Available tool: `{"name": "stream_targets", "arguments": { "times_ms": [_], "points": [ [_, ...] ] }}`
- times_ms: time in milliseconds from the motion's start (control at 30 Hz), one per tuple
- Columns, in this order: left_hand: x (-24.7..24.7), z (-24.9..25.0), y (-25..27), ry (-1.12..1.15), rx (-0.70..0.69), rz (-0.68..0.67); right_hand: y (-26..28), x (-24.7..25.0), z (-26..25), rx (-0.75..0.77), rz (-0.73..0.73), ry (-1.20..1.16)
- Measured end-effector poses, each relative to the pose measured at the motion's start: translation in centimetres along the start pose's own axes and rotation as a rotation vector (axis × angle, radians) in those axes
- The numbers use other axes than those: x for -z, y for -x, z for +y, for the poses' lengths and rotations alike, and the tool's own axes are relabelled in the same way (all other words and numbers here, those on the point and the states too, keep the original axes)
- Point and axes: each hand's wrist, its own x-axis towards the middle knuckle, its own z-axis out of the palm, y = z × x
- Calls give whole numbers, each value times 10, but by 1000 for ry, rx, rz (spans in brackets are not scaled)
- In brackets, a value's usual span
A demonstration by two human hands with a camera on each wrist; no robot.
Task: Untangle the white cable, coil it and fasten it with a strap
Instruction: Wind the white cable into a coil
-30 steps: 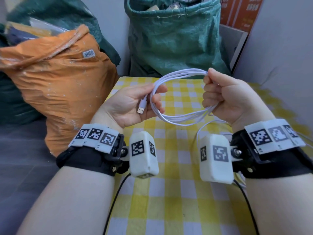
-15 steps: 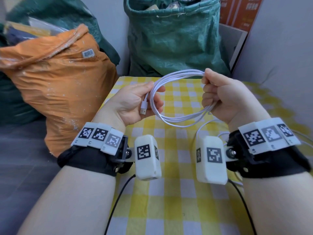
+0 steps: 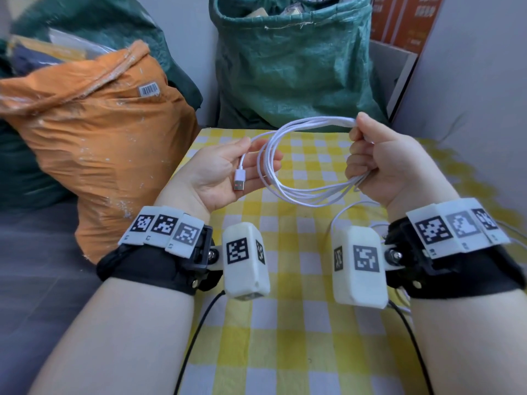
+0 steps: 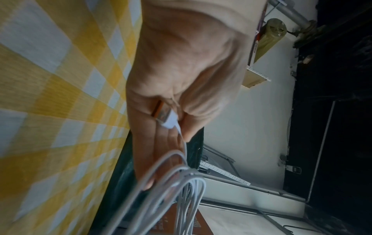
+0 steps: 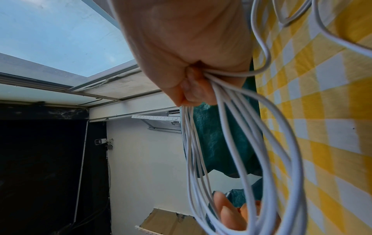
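Observation:
The white cable (image 3: pixel 299 195) is gathered into several loops held up between my hands above the checked table (image 3: pixel 285 323). My right hand (image 3: pixel 370 161) is a fist that grips one side of the coil (image 5: pixel 237 139). My left hand (image 3: pixel 256 158) lies palm up at the other side. Its thumb pinches the cable just behind the USB plug (image 3: pixel 239 183), which rests on the fingers (image 4: pixel 163 116). The loops pass round the left fingertips (image 5: pixel 231 216). A loose tail (image 3: pixel 350 209) runs from the coil down onto the cloth under my right wrist. No strap is in view.
An orange sack (image 3: pixel 99 138) stands left of the table and a green sack (image 3: pixel 285 67) behind it. A grey wall (image 3: pixel 470 95) closes the right side, with orange boxes (image 3: pixel 405 18) behind. More thin white cable (image 3: pixel 510 240) lies by my right wrist.
My hands have drawn a little apart, stretching the coil wider. The left hand has turned more palm up and its fingers have straightened, so the plug now lies in plain sight.

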Motion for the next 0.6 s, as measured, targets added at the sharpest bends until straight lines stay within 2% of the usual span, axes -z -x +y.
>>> {"name": "stream_targets", "arguments": {
  "times_ms": [100, 233, 433, 600],
  "points": [
    [-2, -3, 2, -61, 28, -79, -2, 1, -1, 17, 30, -53],
    [-5, -7, 0, -34, 44, -153, -4, 0, 0, 36, 80, -116],
    [-10, -12, -2, 9, -21, -195, -6, -9, 4, 38, 90, -155],
    [-11, -7, -2, 283, -64, -206, -1, -11, 5, -49, -21, -15]
  ]
}}
